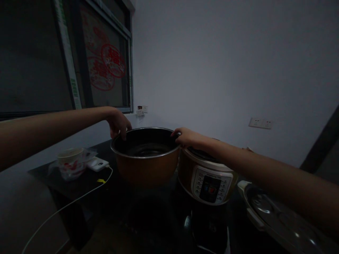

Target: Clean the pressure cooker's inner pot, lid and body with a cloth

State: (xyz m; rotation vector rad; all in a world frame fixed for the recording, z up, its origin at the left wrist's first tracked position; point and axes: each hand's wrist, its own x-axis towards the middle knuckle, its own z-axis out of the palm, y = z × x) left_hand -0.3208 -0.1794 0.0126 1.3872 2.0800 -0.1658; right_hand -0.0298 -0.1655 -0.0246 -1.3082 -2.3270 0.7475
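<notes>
A deep round inner pot (148, 169), golden outside and dark inside with a silvery rim, is held between my two hands. My left hand (119, 123) grips its rim at the far left, the thumb over the inside wall. On the opposite side my right hand (184, 137) pinches the rim, fingertips reaching inside. No contents can be made out in the dim pot. Right beside it stands an electric cooker (209, 180) with a button panel on its front; my right forearm passes over its top and partly hides it.
A cooker lid (275, 215) lies at the right. On the black table (159, 218), a patterned bowl in a plastic bag (71, 164) and a white device with a cable (97, 164) sit at the left. Behind are a wall with sockets (260, 122) and a window (106, 56).
</notes>
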